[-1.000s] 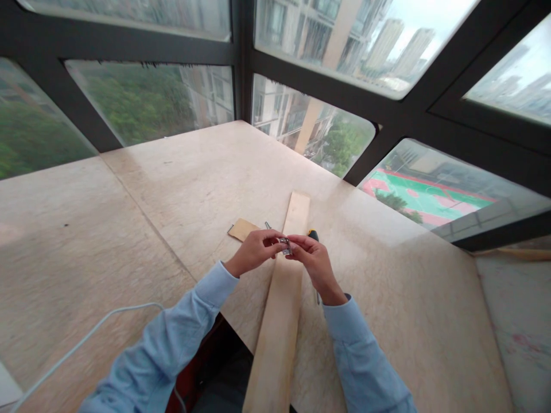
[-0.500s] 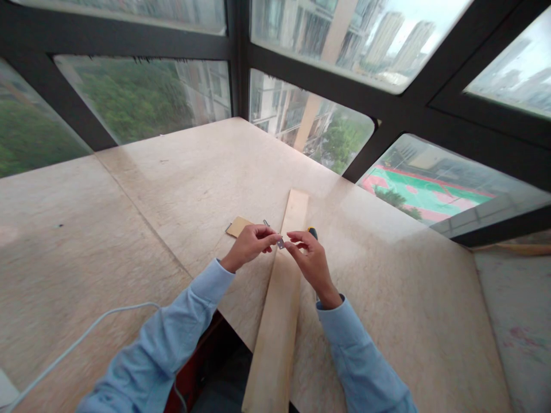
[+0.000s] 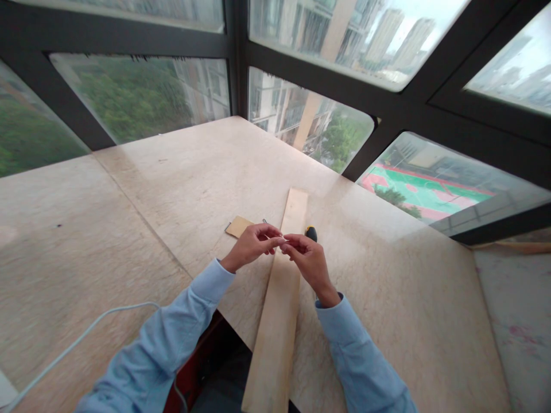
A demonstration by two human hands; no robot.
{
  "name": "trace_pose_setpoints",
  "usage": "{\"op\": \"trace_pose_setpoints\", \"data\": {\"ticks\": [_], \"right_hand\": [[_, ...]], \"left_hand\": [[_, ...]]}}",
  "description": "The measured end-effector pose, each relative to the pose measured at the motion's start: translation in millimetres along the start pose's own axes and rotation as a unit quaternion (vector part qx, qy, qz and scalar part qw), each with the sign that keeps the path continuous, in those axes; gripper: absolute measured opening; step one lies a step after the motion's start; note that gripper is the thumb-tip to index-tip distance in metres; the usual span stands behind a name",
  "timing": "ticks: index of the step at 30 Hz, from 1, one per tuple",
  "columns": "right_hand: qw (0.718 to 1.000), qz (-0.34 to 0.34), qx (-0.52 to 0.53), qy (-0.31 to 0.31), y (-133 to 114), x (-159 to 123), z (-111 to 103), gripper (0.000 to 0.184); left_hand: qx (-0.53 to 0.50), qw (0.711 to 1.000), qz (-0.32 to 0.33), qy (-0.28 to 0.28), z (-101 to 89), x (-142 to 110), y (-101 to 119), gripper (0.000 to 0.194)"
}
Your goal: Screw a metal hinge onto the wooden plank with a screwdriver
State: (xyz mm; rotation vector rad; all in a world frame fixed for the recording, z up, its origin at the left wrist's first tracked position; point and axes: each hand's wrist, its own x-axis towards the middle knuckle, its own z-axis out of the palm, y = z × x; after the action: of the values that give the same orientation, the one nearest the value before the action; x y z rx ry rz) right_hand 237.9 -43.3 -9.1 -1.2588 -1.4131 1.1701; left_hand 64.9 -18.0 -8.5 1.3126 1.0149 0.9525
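My left hand [image 3: 252,245] and my right hand [image 3: 307,261] meet fingertip to fingertip just above a long pale wooden plank [image 3: 275,327]. Both hands are closed in a pinch on a small metal piece [image 3: 282,238], which is almost hidden by the fingers. The plank lies lengthwise on the marble sill [image 3: 150,201] and its near end hangs over the sill's edge. Behind my right hand a screwdriver's black and yellow handle [image 3: 310,232] pokes out. A small brown cardboard piece [image 3: 238,226] lies flat behind my left hand.
A white cable [image 3: 86,338] runs over the sill at the lower left. Dark window frames [image 3: 239,57] and glass close the sill off at the back and right. A dark gap [image 3: 219,367] opens below the sill's edge between my arms.
The metal piece showed between my fingers earlier. My right hand's fingertips have now closed in onto it and my left fingertips, hiding most of it. Both hands rose slightly.
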Motion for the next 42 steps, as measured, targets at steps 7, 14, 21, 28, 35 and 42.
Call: {"op": "trace_pose_setpoints", "data": {"ticks": [7,14,21,28,35,42], "right_hand": [[0.989,-0.015,-0.147,-0.032,5,2,-10,0.03],[0.915,-0.031,-0.382,-0.127,0,-5,-32,0.043],[0.91,-0.02,-0.383,-0.16,-3,-5,-33,0.044],[0.864,0.055,-0.446,-0.228,-15,-15,-42,0.067],[0.829,0.078,-0.486,-0.265,-17,-22,-29,0.103],[0.822,0.059,-0.476,-0.309,-12,-37,-27,0.118]], "left_hand": [[0.178,0.979,0.044,0.093,-17.0,2,-1,0.018],[0.403,0.906,0.088,0.093,-32.1,6,-9,0.016],[0.444,0.892,0.089,0.023,-31.5,4,-7,0.015],[0.441,0.895,0.068,0.017,-35.2,-1,4,0.011],[0.453,0.887,0.027,-0.081,-23.9,-20,29,0.018],[0.515,0.796,0.11,-0.298,18.1,-68,60,0.036]]}}
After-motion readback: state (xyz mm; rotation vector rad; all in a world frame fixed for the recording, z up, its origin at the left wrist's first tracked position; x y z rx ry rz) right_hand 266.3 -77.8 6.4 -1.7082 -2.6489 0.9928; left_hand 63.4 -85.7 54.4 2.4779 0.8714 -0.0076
